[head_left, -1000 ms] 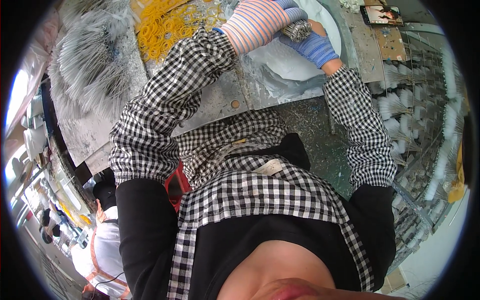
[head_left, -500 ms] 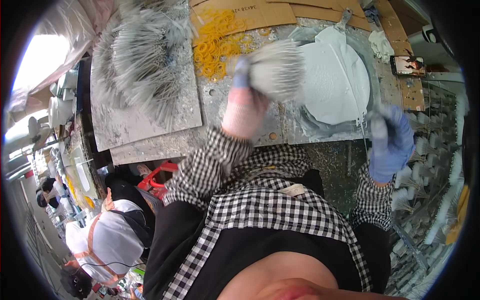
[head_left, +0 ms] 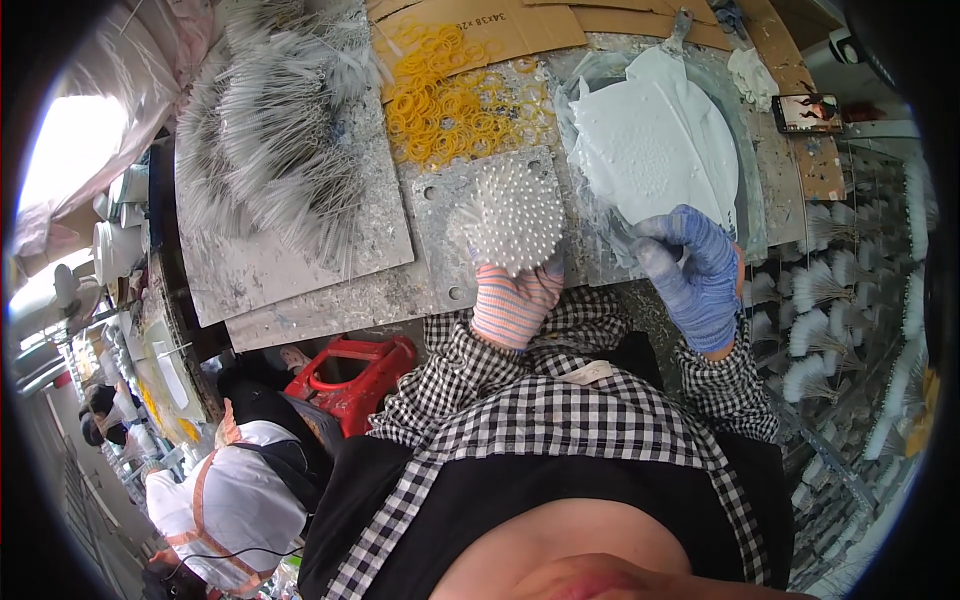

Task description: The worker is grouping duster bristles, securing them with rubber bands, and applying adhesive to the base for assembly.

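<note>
Got a left hand (head_left: 515,300) in a pinkish striped glove here, clamped round the near side of a fat round bunch of bristles (head_left: 515,215), tips turned up at the camera and dotted white. Held over a grimy metal plate (head_left: 440,225) by the front edge of the surface (head_left: 300,318), though can't tell if touching it. Also got the right hand (head_left: 695,265) in a blue glove, fingers curled and thumb bent in toward them, just beside the near edge of some thick white paste (head_left: 650,140). Can't tell if the fingertips meet or pinch anything.

Moving out, can see dimples in the paste and a scraper (head_left: 681,28) at its far edge, plus a crumpled white rag (head_left: 753,78) and a lit phone (head_left: 808,113) to the right. Past the plate, a scatter of yellow rubber bands (head_left: 430,105), partly on cardboard (head_left: 500,25). To the left, a big messy heap of loose bristles (head_left: 290,150) on a board. Way over right, a rack of bristle bunches (head_left: 820,290). Lower left, a red stool (head_left: 355,385) and a co-worker (head_left: 235,505) in white.
</note>
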Available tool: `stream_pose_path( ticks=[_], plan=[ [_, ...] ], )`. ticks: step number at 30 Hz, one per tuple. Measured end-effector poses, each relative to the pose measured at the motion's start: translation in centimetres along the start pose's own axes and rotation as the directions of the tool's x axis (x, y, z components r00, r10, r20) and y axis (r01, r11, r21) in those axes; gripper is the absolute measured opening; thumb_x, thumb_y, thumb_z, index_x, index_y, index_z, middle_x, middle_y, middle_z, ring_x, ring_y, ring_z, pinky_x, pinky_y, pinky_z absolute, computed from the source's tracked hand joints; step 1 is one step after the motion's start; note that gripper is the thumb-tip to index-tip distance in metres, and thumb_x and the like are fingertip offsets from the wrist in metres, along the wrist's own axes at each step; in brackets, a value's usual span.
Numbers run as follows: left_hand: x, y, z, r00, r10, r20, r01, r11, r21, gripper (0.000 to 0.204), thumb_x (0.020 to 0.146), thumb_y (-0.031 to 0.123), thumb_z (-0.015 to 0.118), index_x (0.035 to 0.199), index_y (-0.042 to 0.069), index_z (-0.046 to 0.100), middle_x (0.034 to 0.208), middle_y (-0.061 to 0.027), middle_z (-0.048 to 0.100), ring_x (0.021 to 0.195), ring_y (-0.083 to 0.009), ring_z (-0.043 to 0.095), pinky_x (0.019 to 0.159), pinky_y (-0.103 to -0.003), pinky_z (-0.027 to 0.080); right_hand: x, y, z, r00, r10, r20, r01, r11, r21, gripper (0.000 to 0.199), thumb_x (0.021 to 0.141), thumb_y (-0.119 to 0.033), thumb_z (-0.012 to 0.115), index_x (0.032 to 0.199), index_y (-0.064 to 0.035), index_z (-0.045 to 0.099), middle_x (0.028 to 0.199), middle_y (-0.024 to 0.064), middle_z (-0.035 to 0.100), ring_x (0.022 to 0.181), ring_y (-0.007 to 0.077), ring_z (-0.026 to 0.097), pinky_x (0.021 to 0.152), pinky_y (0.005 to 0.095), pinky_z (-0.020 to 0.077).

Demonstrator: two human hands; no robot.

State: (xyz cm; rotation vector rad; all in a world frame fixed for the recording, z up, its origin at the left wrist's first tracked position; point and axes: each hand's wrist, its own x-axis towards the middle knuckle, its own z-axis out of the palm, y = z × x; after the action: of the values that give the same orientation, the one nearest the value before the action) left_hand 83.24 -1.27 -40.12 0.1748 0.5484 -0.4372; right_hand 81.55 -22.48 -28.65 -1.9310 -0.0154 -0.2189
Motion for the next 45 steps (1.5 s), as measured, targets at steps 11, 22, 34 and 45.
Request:
stream_pose_path(
  ticks=[11, 22, 34, 45],
  plan=[
    [0.0, 1.0, -1.1, 0.991, -0.015, 0.131, -0.007, 0.986, 0.167, 0.042, 0.107, 0.027, 0.047, 0.143, 0.007, 0.049, 0.141, -0.0095, 0.058, 0.125, -0.0237, 0.059, 0.100, -0.044, 0.057, -0.1, 0.3, 0.6, 0.998, 0.039, 0.040, -0.041, 0.998, 0.048, 0.016, 0.089, -0.009, 0.077, 0.103, -0.0015, 0.074, 0.090, 0.0051, 0.074, 0.078, 0.0092, 0.066, 0.071, 0.0235, 0.0517],
    [-1.0, 4.4, 6.0, 0.999, -0.003, 0.044, -0.015, 0.915, 0.404, 0.059, 0.088, 0.018, 0.075, 0.137, 0.007, 0.045, 0.115, -0.0139, 0.062, 0.111, -0.0303, 0.064, 0.101, -0.052, 0.055, 2.1, 0.7, 0.7, 0.987, 0.138, 0.083, -0.141, 0.989, 0.033, 0.018, 0.090, -0.021, 0.077, 0.100, -0.0053, 0.076, 0.082, -0.0002, 0.072, 0.073, 0.0044, 0.060, 0.065, 0.0216, 0.0469],
    [1.3, 5.5, 6.1, 0.984, -0.060, 0.166, -0.080, 0.688, 0.721, 0.078, 0.079, -0.002, 0.071, 0.148, 0.010, 0.037, 0.116, -0.0098, 0.064, 0.110, -0.0254, 0.066, 0.096, -0.041, 0.057, 5.8, 2.3, 3.3, 0.845, 0.014, 0.534, 0.047, 0.994, -0.101, 0.038, 0.077, -0.027, 0.081, 0.106, -0.0062, 0.071, 0.099, 0.0082, 0.072, 0.092, 0.0214, 0.070, 0.085, 0.0340, 0.0571],
    [3.3, 3.9, 9.4, 0.961, -0.034, 0.275, -0.231, 0.454, 0.861, 0.077, 0.073, 0.000, 0.067, 0.146, 0.007, 0.042, 0.122, -0.0122, 0.063, 0.111, -0.0252, 0.064, 0.097, -0.037, 0.054, 5.5, 4.5, 2.2, 0.873, -0.326, 0.363, 0.448, 0.830, -0.332, 0.022, 0.076, -0.023, 0.073, 0.096, -0.0127, 0.075, 0.090, 0.0068, 0.073, 0.082, 0.0272, 0.070, 0.074, 0.0382, 0.0578]
  ],
)
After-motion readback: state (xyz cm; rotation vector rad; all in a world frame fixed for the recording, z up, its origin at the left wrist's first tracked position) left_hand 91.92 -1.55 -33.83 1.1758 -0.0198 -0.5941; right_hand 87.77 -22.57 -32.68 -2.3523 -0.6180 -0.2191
